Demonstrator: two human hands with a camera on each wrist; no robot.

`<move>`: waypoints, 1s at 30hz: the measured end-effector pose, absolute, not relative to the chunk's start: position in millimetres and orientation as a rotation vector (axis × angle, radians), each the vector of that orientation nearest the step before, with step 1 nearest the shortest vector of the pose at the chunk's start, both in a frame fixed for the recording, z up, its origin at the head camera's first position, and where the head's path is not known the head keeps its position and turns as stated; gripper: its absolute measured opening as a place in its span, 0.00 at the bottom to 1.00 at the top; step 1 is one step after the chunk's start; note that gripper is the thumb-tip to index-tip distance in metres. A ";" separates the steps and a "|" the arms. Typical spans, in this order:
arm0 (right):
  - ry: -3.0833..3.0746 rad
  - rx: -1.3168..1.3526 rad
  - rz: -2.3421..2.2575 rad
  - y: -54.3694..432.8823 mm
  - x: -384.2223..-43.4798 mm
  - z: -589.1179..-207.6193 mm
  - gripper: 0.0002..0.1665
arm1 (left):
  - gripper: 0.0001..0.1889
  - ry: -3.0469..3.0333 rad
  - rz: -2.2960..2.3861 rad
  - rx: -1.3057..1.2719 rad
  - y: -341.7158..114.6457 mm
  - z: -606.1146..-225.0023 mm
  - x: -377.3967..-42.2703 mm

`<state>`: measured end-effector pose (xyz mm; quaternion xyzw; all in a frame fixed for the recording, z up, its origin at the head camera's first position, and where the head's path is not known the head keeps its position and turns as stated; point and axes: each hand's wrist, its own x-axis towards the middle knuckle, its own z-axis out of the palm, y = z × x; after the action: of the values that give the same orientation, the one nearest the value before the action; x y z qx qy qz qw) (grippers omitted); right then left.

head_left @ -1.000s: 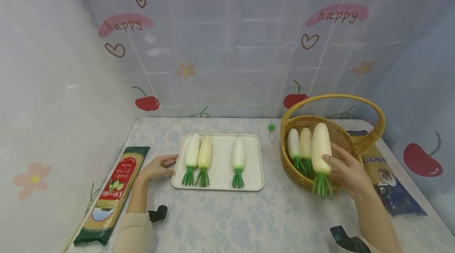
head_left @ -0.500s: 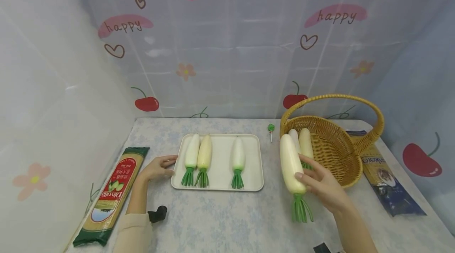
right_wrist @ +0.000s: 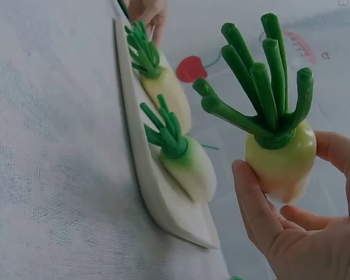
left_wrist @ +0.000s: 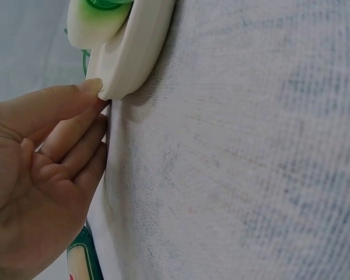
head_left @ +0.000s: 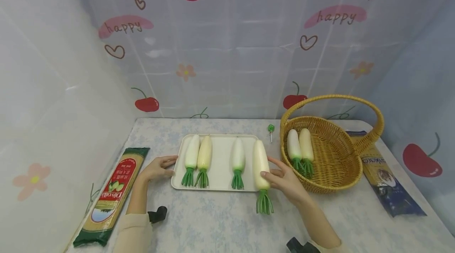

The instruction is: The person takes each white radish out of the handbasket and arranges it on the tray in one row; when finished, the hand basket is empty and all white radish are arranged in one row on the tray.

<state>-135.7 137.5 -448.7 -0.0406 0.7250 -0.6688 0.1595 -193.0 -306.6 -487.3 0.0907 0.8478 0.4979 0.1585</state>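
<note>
My right hand (head_left: 288,183) grips a cream-white radish (head_left: 261,162) with green stems, thumb on one side and fingers on the other. It is held over the right edge of a white rectangular tray (head_left: 221,162), stems towards me. On the tray lie a white radish (head_left: 192,152) and a yellowish radish (head_left: 204,153) side by side at the left, and another white radish (head_left: 238,154) right of the middle. At the tray's left edge, my left hand (head_left: 158,168) pinches the rim; in the left wrist view the thumb (left_wrist: 90,87) lies on it.
A wicker basket (head_left: 334,166) with a tall handle stands at the right, holding two radishes (head_left: 300,146). Behind it lies a blue and gold packet (head_left: 387,184). A red and green pasta packet (head_left: 113,195) lies at the left. A green lollipop (head_left: 271,128) lies between tray and basket.
My right hand has carried the cream-white radish left, out from over the basket to the tray's right edge. My left hand has stayed at the tray's rim.
</note>
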 end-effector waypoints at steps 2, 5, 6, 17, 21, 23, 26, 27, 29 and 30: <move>2.100 -0.069 -1.902 132.5 -143.4 -455.8 0.43 | 0.34 2.433 1.415 0.266 -306.0 -486.5 -192.6; 2.129 -0.035 -1.906 126.5 -154.4 -466.2 0.44 | 0.34 2.438 1.409 0.279 -305.6 -485.9 -192.6; 2.138 -0.024 -1.909 124.7 -157.8 -469.3 0.44 | 0.34 2.435 1.415 0.278 -305.7 -486.0 -192.9; 2.206 0.077 -1.859 106.2 -182.4 -484.2 0.44 | 0.34 2.434 1.413 0.267 -306.8 -488.0 -194.8; 2.296 0.050 -1.766 99.6 -185.3 -483.3 0.42 | 0.34 2.418 1.432 0.271 -307.7 -488.7 -194.1; 2.312 0.027 -1.744 96.4 -186.3 -482.7 0.42 | 0.34 2.411 1.443 0.266 -308.1 -488.7 -194.0; 2.329 -0.002 -1.727 91.1 -188.1 -482.0 0.42 | 0.34 2.403 1.448 0.267 -308.4 -489.1 -193.8; 2.341 -0.004 -1.719 89.2 -188.8 -482.0 0.42 | 0.34 2.400 1.451 0.262 -308.4 -489.4 -193.7; 2.370 -0.010 -1.700 85.6 -190.3 -481.9 0.42 | 0.34 2.392 1.459 0.255 -308.2 -489.9 -193.9; 2.376 -0.005 -1.694 83.9 -190.9 -481.9 0.42 | 0.34 2.388 1.463 0.252 -308.1 -490.1 -194.1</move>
<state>-190.9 83.9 -481.9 -0.0018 0.8092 -0.5769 0.1115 -194.1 -308.1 -490.1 0.0883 0.8378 0.5131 0.1642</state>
